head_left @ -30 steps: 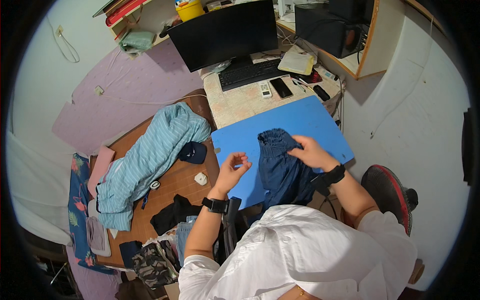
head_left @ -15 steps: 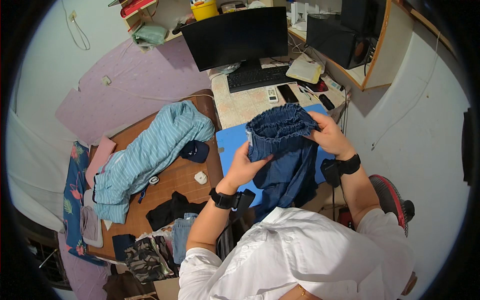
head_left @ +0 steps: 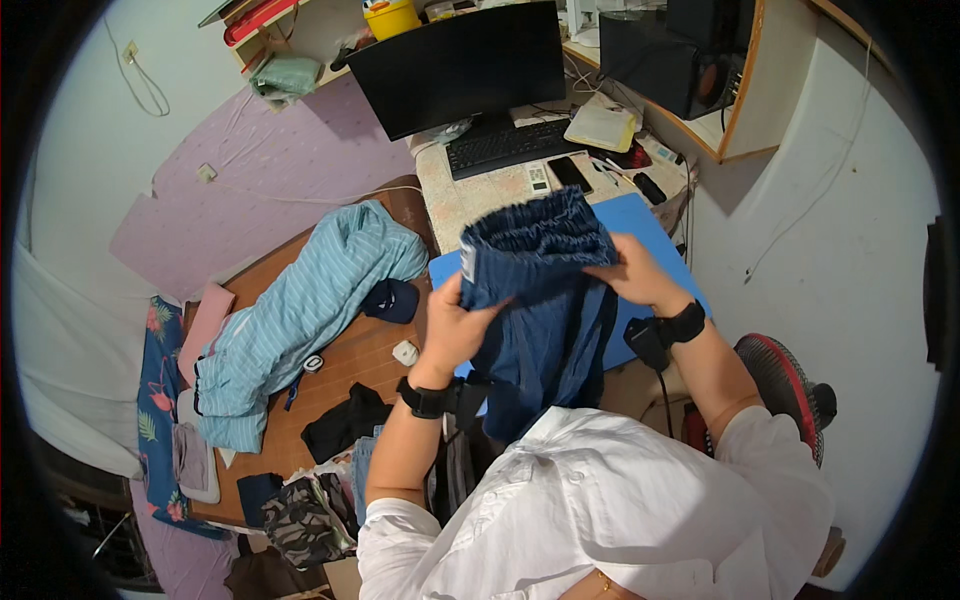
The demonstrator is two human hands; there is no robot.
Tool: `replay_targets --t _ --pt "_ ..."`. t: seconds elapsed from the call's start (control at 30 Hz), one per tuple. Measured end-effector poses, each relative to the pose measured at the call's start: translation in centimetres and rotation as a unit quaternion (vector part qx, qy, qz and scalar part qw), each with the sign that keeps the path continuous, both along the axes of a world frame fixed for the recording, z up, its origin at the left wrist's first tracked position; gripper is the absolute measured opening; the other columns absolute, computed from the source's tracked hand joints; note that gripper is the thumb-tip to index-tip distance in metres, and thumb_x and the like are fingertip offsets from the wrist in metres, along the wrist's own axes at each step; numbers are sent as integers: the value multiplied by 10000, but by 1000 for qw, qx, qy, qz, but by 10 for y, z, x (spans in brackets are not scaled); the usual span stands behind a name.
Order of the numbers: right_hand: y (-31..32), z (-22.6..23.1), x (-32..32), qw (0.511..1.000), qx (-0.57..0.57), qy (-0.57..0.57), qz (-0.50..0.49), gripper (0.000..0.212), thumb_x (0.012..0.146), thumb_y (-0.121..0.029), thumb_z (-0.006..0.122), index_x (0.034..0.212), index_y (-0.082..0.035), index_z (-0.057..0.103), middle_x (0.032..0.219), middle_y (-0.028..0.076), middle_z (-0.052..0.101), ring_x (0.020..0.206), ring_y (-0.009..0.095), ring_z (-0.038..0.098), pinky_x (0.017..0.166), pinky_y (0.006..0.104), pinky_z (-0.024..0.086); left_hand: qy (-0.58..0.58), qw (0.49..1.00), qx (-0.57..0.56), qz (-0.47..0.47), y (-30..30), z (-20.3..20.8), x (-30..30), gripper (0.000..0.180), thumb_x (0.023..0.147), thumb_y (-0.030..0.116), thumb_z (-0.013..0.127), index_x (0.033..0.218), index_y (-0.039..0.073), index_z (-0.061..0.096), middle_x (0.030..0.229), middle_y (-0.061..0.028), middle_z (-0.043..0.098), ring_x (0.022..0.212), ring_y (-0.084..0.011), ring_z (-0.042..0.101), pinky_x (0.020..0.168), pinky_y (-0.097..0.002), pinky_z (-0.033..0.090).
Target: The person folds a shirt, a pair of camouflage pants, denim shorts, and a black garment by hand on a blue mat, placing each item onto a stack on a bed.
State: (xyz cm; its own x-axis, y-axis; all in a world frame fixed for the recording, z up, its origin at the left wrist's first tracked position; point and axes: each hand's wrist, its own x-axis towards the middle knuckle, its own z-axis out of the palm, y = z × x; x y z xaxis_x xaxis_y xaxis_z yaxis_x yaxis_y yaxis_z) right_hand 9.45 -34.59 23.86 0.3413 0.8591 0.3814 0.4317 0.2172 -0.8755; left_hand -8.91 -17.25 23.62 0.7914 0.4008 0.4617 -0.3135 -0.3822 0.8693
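Dark blue denim pants (head_left: 545, 310) with a gathered elastic waistband hang between my hands, waist end up and opening toward the desk. My left hand (head_left: 455, 330) grips the left side of the waistband, just below a white label. On the other side, my right hand (head_left: 640, 275) pinches the waistband's right edge. The legs drop down toward my white shirt, and their lower ends are hidden by it. Behind the pants lies a flat blue board (head_left: 650, 240), partly covered by them. Each wrist wears a black strap with a small device.
A desk (head_left: 440, 205) carries a monitor (head_left: 460, 70), a keyboard (head_left: 510, 148), a phone (head_left: 570, 176) and a white remote (head_left: 538, 179). On the brown bed to the left lie a striped light-blue quilt (head_left: 310, 300), a dark cap (head_left: 391, 300) and folded clothes (head_left: 300, 520).
Both hands have shifted slightly left with the pants, and the waistband now looks spread wider and flatter. My view has also tilted a little.
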Motion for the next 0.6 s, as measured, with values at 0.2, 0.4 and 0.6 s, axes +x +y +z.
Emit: replay_targets --t 0.2,0.4,0.6 --pt "26 66 13 958 148 -226 -100 254 792 -6 561 1045 8 559 957 116 626 855 187 578 790 300 438 30 1000 4 3 22 63 0 270 716 19 679 969 -29 599 879 -48 637 792 -101 579 727 -243 472" --pt "47 110 13 978 174 -97 -67 216 854 -36 511 1061 -3 558 969 64 619 871 135 555 792 273 432 55 998 16 19 48 73 -6 151 767 37 634 904 -20 606 806 -18 603 704 -93 521 661 -213 415" --pt "59 115 16 973 148 -162 -72 235 828 -24 513 1058 -11 556 943 89 619 848 157 559 783 277 434 -120 948 233 184 65 91 -15 138 779 5 568 916 -11 569 784 -61 542 703 -150 501 654 -238 397"
